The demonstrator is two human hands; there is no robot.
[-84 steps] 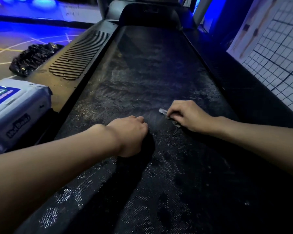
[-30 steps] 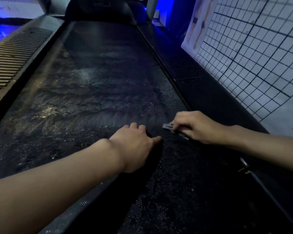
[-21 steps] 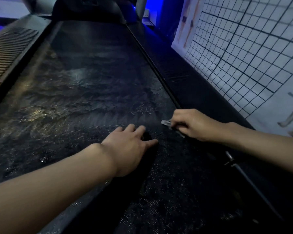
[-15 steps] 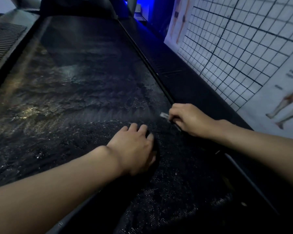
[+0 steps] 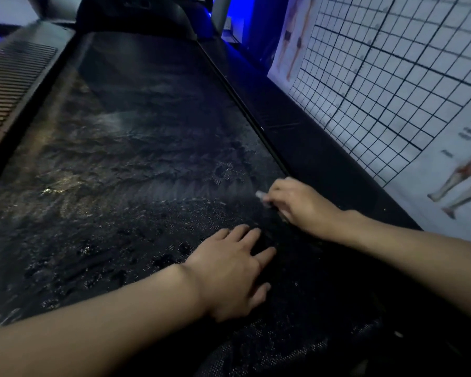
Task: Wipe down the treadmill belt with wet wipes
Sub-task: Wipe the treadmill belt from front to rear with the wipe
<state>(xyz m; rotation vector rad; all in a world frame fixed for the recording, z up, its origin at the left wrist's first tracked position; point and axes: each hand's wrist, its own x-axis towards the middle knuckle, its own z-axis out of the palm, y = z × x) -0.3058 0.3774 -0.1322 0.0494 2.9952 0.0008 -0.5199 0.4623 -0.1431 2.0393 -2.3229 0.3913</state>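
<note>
Your right hand (image 5: 299, 206) is clenched around a wet wipe (image 5: 260, 195), pressed onto the treadmill belt (image 5: 147, 148) right at its right edge, with only a pale corner of the wipe poking out past your fingers. Your left hand (image 5: 230, 270) lies flat and released on the belt nearer the middle, fingers spread, holding nothing; it looks to be bracing you.

The belt near you reads darker and damp, while the stretch beyond your hands toward the far end looks dusty and grey, so I judge most of it is yet to be wiped. Spread the wipe out flatter under your palm rather than bunching it: a balled wipe probably cleans only a narrow stripe. Work in overlapping strokes from the right edge across to the left edge, then shift forward. Keep the wipe tight along the seam beside the right side rail (image 5: 310, 148), where grime likely collects. The wipe may already be soiled; swap it if it smears.
</note>
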